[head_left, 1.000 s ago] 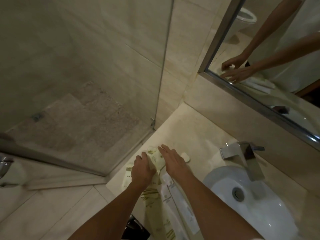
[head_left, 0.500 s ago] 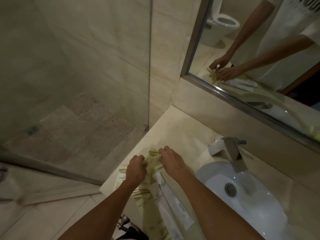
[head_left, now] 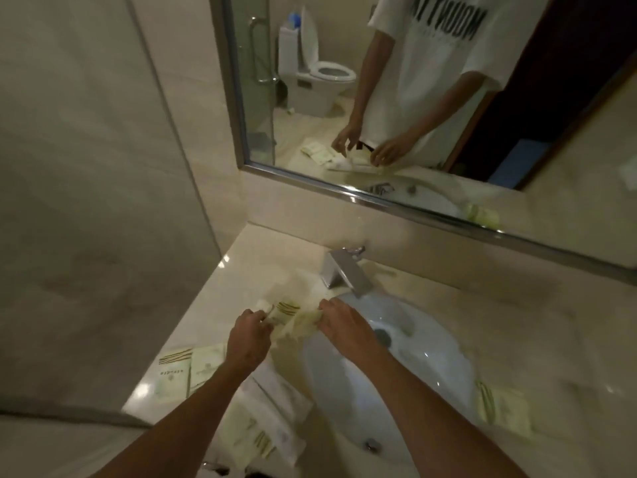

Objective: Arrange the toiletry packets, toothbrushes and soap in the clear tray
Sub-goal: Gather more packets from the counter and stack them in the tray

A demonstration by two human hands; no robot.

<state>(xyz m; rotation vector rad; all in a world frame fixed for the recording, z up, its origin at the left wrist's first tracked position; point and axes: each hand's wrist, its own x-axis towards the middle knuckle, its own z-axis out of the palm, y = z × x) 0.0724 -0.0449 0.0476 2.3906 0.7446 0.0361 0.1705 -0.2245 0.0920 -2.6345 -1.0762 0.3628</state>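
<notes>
Both hands pinch one pale toiletry packet [head_left: 293,317] between them, the left hand [head_left: 250,339] closed on its left end, the right hand [head_left: 339,322] on its right, just beside the sink [head_left: 431,357] rim. Other packets [head_left: 188,369] lie near left on the counter [head_left: 275,267]; I cannot make out the clear tray. A slack grip could drop the held packet into the basin.

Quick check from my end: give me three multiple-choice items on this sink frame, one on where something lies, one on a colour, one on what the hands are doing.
1. Where does the tap stand?
A. behind the basin
B. left of the mirror
C. on the floor

2. What colour are the stripes on the packet at the counter's left edge?
A. red
B. dark brown
C. blue

3. What are the hands doing?
A. resting in the basin
B. both gripping packets
C. turning the tap

Answers: 1 A, it rises at the basin's far rim. 2 B, dark bars on pale paper. 3 B, left hand and right hand pinch the bunch of packets between them.
</notes>
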